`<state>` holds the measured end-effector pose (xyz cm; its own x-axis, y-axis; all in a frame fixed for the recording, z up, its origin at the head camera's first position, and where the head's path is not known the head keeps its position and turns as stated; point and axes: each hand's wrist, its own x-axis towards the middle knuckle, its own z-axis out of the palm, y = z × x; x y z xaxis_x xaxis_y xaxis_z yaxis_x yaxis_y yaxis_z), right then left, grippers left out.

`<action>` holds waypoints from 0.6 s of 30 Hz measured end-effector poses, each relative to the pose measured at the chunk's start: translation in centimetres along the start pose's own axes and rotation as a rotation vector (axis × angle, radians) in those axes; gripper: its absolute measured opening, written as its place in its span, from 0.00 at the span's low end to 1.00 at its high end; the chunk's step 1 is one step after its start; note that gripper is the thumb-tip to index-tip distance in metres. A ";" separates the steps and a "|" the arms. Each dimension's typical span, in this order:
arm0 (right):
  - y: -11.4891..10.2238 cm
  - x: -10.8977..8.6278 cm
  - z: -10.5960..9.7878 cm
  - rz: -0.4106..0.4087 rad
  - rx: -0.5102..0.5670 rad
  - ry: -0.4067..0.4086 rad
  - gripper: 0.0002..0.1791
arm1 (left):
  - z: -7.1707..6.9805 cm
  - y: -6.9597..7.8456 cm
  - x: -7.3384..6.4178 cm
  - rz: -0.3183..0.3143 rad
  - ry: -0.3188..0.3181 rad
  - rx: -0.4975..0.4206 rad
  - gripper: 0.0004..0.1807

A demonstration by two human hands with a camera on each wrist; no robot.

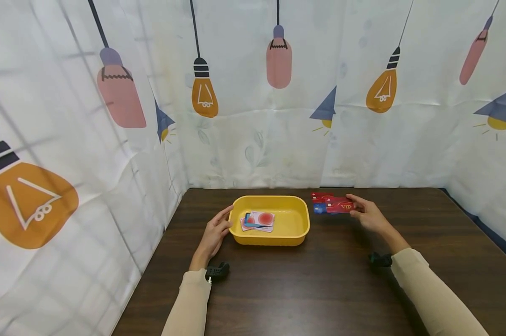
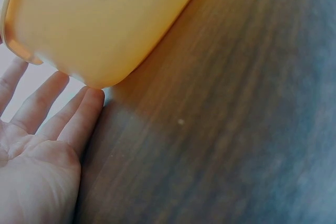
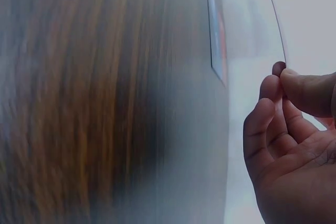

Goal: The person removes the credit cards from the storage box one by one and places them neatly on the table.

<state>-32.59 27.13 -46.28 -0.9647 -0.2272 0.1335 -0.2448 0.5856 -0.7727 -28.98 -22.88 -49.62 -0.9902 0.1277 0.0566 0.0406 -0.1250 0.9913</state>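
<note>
A yellow plastic basin (image 1: 270,241) stands near the back of the table, with several cards (image 1: 263,218) overlapping inside it. At its left end my left hand (image 1: 213,235) touches the outer wall with extended fingertips. The left wrist view shows those fingers (image 2: 79,121) nearly straight against the basin's side (image 2: 105,19). My right hand (image 1: 371,217) pinches a red VIP card (image 1: 339,205) between thumb and fingers. Edge-on, that card (image 3: 278,22) is a thin line in the right wrist view. Beyond it, another red card (image 1: 320,195) and a blue card (image 1: 319,208) lie partly covered.
The dark wooden table (image 1: 303,289) reaches to a white patterned curtain (image 1: 244,154) at the back and sides. A dark wrist strap (image 1: 217,271) sits on the left wrist and another (image 1: 380,259) on the right.
</note>
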 end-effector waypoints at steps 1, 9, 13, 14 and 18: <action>0.1 0.0 -0.1 0.007 -0.006 0.000 0.33 | 0.0 0.0 0.0 -0.001 0.002 0.000 0.30; 1.3 0.6 -1.0 0.044 -0.020 -0.005 0.32 | -0.1 -0.1 -0.1 0.000 -0.010 0.006 0.30; 1.7 0.8 -1.4 0.059 -0.043 -0.012 0.33 | -0.1 -0.1 -0.1 0.002 -0.016 0.004 0.31; 1.8 0.8 -1.5 0.063 -0.044 -0.013 0.33 | -0.2 -0.1 -0.1 0.002 -0.016 0.005 0.31; 1.9 0.9 -2.0 0.073 -0.061 -0.025 0.33 | -0.1 0.0 -0.1 0.005 -0.015 0.000 0.31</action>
<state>-34.11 29.58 -46.42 -0.9776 -0.2013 0.0619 -0.1802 0.6476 -0.7403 -28.94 -23.02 -49.67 -0.9879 0.1419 0.0634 0.0455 -0.1259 0.9910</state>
